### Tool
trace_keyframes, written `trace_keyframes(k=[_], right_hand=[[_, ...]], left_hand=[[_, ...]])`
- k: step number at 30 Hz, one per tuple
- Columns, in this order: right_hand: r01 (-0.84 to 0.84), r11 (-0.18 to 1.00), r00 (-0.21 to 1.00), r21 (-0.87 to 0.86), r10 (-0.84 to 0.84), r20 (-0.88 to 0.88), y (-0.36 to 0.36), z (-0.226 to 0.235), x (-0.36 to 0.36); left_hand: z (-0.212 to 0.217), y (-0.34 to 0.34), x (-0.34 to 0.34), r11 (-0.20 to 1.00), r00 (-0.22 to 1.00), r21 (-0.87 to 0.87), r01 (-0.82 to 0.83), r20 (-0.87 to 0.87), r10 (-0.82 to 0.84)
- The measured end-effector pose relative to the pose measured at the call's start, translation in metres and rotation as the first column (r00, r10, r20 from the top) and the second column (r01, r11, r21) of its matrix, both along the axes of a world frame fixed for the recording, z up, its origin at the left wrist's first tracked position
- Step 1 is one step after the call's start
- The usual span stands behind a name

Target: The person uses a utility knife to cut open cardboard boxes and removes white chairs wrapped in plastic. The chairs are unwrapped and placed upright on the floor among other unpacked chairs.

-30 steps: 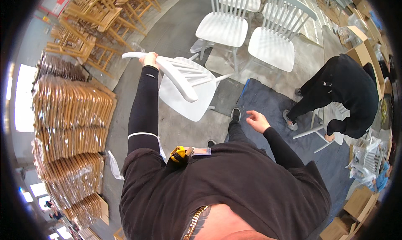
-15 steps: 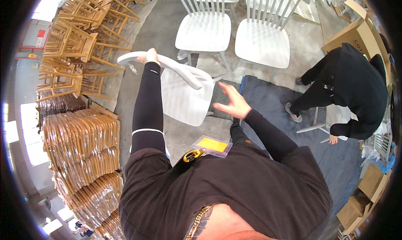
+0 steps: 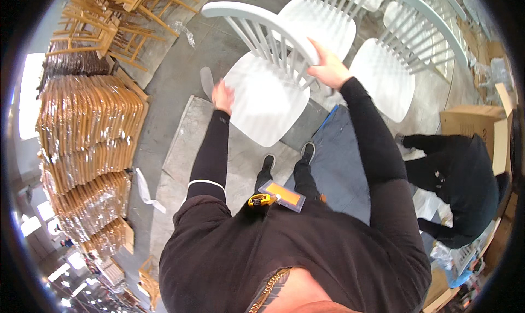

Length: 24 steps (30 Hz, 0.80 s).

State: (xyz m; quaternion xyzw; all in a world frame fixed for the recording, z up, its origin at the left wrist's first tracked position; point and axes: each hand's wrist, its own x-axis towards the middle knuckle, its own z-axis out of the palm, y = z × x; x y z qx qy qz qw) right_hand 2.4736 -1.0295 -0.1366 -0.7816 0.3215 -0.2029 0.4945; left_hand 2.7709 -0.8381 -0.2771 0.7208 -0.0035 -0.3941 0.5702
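While right hand (image 3: 329,67) wraps top rail's (image 3: 276,25) right end | white chair (image 3: 267,97) beyond shoes (image 3: 308,151) | left hand (image 3: 222,97) blurred by seat (image 3: 266,116), grip unclear | probably stiff, lightish, slick paint | best held by rail plus seat

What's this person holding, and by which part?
The right hand grips a white spindle-backed chair by the right end of its curved top rail. The blurred left hand is beside the seat; its hold is unclear.

The right grip (image 3: 330,68) holds the white chair (image 3: 265,86) by its top rail (image 3: 261,18), the left grip (image 3: 222,97) blurred beside the seat (image 3: 266,109).
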Motion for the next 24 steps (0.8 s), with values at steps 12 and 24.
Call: trace_keyframes(k=[12,24], right_hand=[[0.031,0.906,0.999,0.423,-0.032,-0.006,-0.055,-0.021,-0.008],[0.216,0.917,0.976,0.336,-0.213,-0.047,-0.062,-0.040,-0.027]], left_hand=[[-0.235,0.094,-0.055,0.968,0.792,0.031,-0.251,-0.568,0.223],[-0.119,0.108,-0.079,0.858,0.806,0.331,0.393,-0.573,-0.148]])
